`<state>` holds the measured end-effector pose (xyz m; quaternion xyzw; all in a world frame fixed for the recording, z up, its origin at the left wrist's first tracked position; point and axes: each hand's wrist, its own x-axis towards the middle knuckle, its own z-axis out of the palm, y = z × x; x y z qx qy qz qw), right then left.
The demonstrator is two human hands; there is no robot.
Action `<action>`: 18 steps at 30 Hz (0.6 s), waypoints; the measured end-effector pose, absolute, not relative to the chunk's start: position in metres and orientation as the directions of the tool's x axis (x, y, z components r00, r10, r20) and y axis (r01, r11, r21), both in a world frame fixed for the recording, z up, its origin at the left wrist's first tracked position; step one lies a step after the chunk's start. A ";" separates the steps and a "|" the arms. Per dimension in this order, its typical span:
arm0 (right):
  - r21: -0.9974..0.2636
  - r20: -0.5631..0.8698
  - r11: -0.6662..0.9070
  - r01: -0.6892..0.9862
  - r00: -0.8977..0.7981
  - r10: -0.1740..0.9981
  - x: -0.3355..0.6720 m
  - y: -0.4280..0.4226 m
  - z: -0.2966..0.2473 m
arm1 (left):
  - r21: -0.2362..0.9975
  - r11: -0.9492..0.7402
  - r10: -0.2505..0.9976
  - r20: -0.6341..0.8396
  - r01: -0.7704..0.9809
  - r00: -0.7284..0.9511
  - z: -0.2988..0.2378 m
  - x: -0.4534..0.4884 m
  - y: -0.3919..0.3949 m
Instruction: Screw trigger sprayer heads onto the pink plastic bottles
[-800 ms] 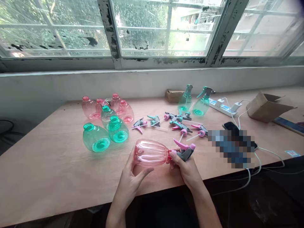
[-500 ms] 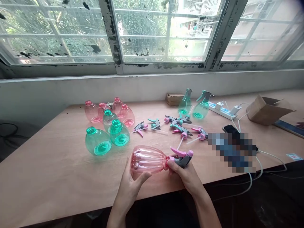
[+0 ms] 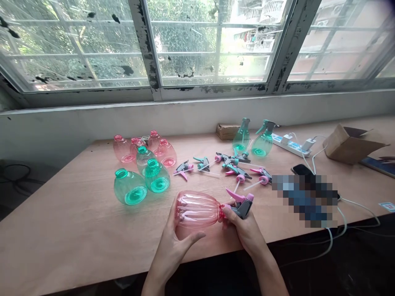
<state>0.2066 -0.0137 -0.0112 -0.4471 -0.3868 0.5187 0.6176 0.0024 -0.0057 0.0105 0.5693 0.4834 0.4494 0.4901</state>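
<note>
A pink ribbed spray bottle (image 3: 198,209) lies sideways above the table's front edge, its neck to the right. My left hand (image 3: 176,246) cups its base from the left, thumb raised off the bottle and the other fingers hidden behind it. On the neck sits a grey and pink trigger sprayer (image 3: 242,204). My right hand (image 3: 243,230) grips its collar between thumb and fingers. Loose trigger sprayers (image 3: 237,169) with thin tubes lie in a cluster beyond the bottle.
Several green bottles (image 3: 130,189) and pink bottles (image 3: 166,154) without sprayers stand at left. Farther back is a green bottle with a sprayer (image 3: 262,142). A power strip (image 3: 290,146), cables, phone (image 3: 301,169) and open cardboard box (image 3: 352,144) are at right.
The view has shifted slightly, so the scene sits a little lower and to the right. My left thumb has moved farther from the bottle. Both hands still hold it.
</note>
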 end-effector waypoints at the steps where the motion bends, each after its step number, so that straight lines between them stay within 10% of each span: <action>1: -0.954 0.018 0.064 -0.292 0.160 0.987 0.206 -0.014 -0.010 | 0.995 -0.043 0.992 0.032 0.088 0.124 0.010 0.002 -0.005; 18: -0.978 0.032 0.059 -0.199 0.135 0.990 0.203 -0.019 -0.003 | 0.999 -0.031 0.998 0.030 0.010 0.063 0.006 0.006 -0.003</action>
